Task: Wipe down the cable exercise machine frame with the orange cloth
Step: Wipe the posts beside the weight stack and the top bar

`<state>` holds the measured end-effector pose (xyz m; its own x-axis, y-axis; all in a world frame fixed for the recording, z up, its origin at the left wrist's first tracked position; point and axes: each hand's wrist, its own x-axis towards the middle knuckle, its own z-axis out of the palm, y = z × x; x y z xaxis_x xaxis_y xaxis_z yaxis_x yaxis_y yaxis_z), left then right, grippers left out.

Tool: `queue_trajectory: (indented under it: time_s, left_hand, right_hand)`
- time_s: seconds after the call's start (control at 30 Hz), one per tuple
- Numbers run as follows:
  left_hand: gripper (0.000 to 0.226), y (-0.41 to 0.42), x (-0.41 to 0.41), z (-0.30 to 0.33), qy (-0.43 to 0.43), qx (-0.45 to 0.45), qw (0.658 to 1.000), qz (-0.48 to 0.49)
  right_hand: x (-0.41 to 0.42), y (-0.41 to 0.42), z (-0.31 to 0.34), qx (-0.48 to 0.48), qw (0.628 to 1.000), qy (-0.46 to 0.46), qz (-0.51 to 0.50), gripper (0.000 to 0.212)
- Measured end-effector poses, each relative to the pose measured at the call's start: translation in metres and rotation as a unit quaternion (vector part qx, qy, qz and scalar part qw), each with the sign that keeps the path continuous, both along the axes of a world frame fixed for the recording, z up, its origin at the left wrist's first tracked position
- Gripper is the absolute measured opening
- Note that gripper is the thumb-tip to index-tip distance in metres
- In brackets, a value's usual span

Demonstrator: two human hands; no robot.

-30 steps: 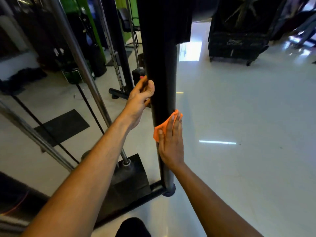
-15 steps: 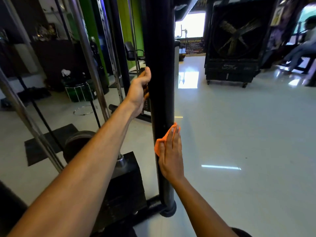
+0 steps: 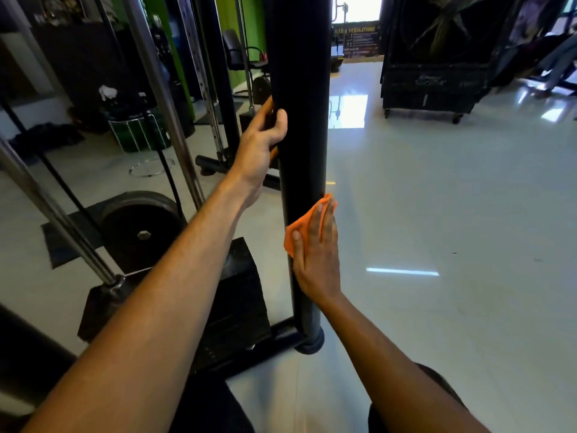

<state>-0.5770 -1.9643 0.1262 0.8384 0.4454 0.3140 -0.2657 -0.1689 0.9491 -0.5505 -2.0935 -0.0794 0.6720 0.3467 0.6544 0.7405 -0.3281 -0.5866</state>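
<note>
Since the earlier frame, right hand (image 3: 315, 254) has slid slightly up the black upright post (image 3: 299, 89), flat fingers pressing the orange cloth (image 3: 301, 228) against its lower section; left hand (image 3: 260, 145) grasps the post higher. Wiping appears mid-course; upper frame remains.

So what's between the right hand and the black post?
The orange cloth. In the head view the right hand presses it flat against the post, with straight fingers; the cloth's edges stick out past the fingertips.
</note>
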Motion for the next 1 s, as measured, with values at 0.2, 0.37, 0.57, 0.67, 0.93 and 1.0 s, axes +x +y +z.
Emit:
queue_trajectory:
  time_s: [0.2, 0.37, 0.57, 0.67, 0.93, 1.0]
  left_hand:
    - [0.049, -0.005, -0.003, -0.057, 0.028, -0.005, 1.0, 0.015]
    - [0.052, -0.006, 0.001, -0.095, 0.036, -0.022, 0.999, 0.024]
    - [0.041, -0.006, -0.013, -0.151, 0.068, -0.02, 0.997, 0.007]
    - [0.036, -0.006, -0.017, -0.159, 0.071, -0.036, 0.997, -0.002]
    - [0.05, -0.004, -0.017, -0.162, 0.04, -0.037, 0.998, -0.016]
    - [0.053, -0.008, -0.016, -0.167, 0.023, -0.042, 0.999, -0.018]
  right_hand:
    - [0.011, 0.025, 0.046, 0.051, 0.998, -0.008, -0.026, 0.078]
    - [0.008, 0.011, -0.043, 0.009, 1.0, -0.003, -0.026, 0.086]
    - [-0.004, 0.017, -0.069, 0.028, 0.998, 0.04, -0.031, 0.085]
    - [-0.003, 0.024, -0.038, 0.049, 0.997, 0.027, -0.043, 0.079]
    - [-0.013, 0.003, -0.109, -0.041, 0.996, 0.074, -0.032, 0.086]
    - [-0.013, 0.002, -0.114, -0.031, 0.995, 0.09, -0.033, 0.085]
